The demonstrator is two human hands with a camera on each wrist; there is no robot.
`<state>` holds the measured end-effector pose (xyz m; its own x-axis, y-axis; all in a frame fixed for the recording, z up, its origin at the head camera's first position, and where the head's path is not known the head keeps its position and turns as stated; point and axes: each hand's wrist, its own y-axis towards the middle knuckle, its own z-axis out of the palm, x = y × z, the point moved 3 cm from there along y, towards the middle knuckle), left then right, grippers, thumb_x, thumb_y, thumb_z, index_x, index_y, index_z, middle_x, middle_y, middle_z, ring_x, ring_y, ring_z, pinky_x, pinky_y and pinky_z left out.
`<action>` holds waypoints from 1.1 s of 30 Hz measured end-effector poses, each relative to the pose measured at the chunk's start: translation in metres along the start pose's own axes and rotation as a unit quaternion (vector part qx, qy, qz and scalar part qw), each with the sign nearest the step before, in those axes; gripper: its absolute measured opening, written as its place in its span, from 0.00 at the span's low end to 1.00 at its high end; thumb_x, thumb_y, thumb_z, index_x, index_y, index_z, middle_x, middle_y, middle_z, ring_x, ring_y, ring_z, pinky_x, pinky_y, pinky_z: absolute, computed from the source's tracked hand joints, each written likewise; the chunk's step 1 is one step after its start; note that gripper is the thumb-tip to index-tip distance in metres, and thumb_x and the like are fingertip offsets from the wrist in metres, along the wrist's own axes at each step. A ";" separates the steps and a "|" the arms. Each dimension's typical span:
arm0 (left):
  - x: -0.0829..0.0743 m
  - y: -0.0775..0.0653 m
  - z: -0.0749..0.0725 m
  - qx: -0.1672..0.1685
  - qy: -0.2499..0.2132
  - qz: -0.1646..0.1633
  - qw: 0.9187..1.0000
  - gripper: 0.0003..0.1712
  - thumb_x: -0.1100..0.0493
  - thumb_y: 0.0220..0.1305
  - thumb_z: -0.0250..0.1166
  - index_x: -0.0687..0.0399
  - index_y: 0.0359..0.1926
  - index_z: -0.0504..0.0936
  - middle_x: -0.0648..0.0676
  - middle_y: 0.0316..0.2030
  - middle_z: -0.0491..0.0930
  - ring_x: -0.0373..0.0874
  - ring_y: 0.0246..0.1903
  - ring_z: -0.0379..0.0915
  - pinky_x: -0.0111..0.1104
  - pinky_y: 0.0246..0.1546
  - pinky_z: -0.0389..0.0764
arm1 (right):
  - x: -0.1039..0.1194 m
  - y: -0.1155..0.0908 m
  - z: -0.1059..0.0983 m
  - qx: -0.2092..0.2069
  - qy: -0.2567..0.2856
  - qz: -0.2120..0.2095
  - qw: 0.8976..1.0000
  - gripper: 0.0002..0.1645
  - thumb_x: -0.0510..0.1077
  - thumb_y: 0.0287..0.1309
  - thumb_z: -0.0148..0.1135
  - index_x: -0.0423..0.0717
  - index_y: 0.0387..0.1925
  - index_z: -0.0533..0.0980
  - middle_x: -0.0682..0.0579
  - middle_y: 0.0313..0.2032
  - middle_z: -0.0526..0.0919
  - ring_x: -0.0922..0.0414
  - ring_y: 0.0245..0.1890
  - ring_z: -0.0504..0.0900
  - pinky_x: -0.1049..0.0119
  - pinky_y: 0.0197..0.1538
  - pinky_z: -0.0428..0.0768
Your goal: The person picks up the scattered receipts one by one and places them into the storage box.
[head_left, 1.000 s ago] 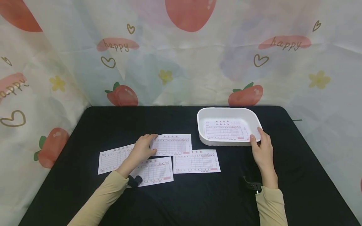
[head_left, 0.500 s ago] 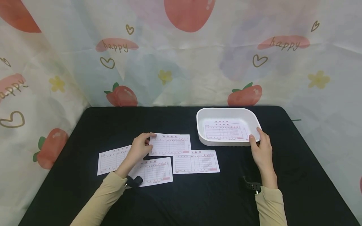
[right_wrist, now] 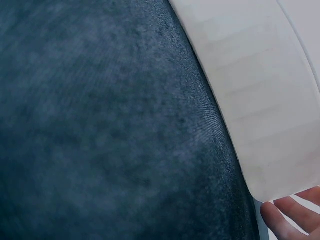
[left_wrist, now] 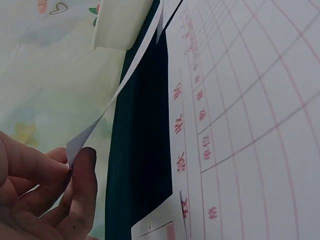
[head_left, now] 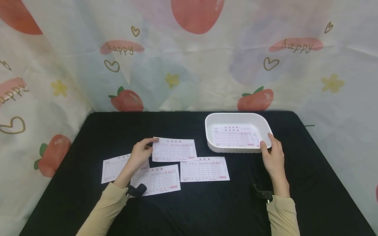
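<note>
My left hand [head_left: 138, 158] pinches a white receipt slip [head_left: 174, 151] by its left edge, between thumb and fingers. In the left wrist view the lifted slip [left_wrist: 84, 142] shows nearly edge-on, raised above the other paper. Below it on the table lie a left slip [head_left: 113, 167], a front slip [head_left: 160, 179] and a right slip [head_left: 205, 170]; my forearm partly covers the first two. My right hand [head_left: 274, 155] holds the front right corner of a white plastic basin [head_left: 233, 150]. Inside the basin, receipt slips [head_left: 233, 137] lie overlapping, printed side up.
A black cloth [head_left: 206, 206] covers the table. Behind it hangs a curtain [head_left: 200, 72] printed with strawberries, hearts and "happy". A dark wrist strap [head_left: 137, 190] sits at the left wrist, another strap [head_left: 262, 194] at the right.
My left hand has moved slightly left and back, drawing the pinched slip off the right slip and raising it. The right hand and basin stay in place.
</note>
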<state>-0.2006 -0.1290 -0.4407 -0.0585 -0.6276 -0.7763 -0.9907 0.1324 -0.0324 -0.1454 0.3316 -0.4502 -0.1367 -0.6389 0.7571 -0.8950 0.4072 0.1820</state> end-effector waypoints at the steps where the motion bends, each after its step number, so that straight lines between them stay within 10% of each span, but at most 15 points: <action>1: 0.001 -0.001 -0.001 -0.002 -0.002 -0.002 1.000 0.25 0.69 0.65 0.51 0.47 0.61 0.76 0.59 0.60 0.75 0.50 0.41 0.75 0.30 0.33 0.71 | 0.000 0.000 0.000 0.000 0.000 0.000 1.000 0.33 0.47 0.70 0.46 0.43 0.73 0.54 0.35 0.69 0.58 0.36 0.68 0.61 0.37 0.65 0.63; 33: -0.007 -0.006 -0.013 -0.069 -0.197 -0.025 0.978 0.21 0.69 0.65 0.56 0.51 0.57 0.78 0.55 0.55 0.76 0.41 0.43 0.80 0.22 0.42 0.80 | 0.000 0.000 0.000 0.003 -0.001 -0.001 1.000 0.34 0.48 0.70 0.46 0.43 0.73 0.54 0.35 0.70 0.58 0.36 0.67 0.61 0.37 0.65 0.64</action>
<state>-0.1961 -0.1359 -0.4268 0.0147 -0.2832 -0.9589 -0.9999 -0.0125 -0.0116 -0.1453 0.3316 -0.4503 -0.1365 -0.6408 0.7555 -0.8980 0.4020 0.1787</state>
